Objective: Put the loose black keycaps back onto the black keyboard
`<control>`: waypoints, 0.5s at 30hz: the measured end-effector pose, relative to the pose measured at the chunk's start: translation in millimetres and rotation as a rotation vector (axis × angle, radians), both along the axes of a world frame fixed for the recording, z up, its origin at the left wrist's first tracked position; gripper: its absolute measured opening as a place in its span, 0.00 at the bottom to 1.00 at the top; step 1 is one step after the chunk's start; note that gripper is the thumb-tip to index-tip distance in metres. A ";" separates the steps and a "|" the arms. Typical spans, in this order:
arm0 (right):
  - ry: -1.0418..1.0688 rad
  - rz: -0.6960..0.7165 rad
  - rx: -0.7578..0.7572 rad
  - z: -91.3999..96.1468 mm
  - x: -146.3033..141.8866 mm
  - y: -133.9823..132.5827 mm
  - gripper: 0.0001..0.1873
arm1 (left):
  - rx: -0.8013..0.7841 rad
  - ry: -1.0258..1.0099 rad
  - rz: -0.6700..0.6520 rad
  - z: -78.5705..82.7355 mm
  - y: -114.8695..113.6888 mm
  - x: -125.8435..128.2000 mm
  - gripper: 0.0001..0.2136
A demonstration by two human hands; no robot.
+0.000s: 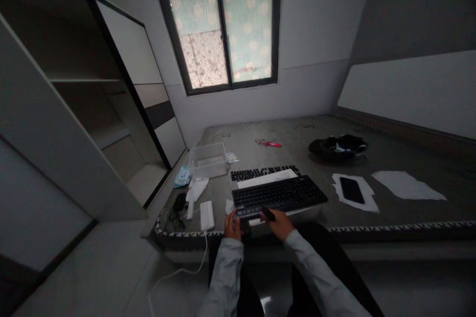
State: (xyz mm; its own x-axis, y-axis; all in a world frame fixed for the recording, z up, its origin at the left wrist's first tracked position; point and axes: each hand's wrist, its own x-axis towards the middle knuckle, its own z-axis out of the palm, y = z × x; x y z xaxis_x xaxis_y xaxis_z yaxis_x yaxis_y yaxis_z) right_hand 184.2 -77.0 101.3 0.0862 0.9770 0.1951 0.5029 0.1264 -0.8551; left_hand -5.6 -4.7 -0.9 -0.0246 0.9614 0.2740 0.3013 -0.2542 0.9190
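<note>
A black computer keyboard (278, 195) lies in front of me near the bed's front edge. My left hand (233, 227) is at its near left corner, fingers closed on the edge. My right hand (281, 225) is closed around a small dark object (268, 214) held over the keyboard's front edge; its kind is too dim to make out. Behind the keyboard are a white strip (267, 179) and rows of loose black keycaps (247, 175).
Left of the keyboard are a white power strip (207, 216) with a cord, a black cable (178, 208), a blue packet (182, 177) and a clear plastic box (208, 161). Rightward lie a phone (351, 190) on paper and a black cap (338, 148). A red keychain (271, 143) lies farther back.
</note>
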 end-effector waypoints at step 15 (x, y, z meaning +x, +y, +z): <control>0.992 -0.086 0.115 13.0 -61.4 106.6 0.27 | -0.052 0.002 -0.080 -9.7 -2.7 -3.2 0.28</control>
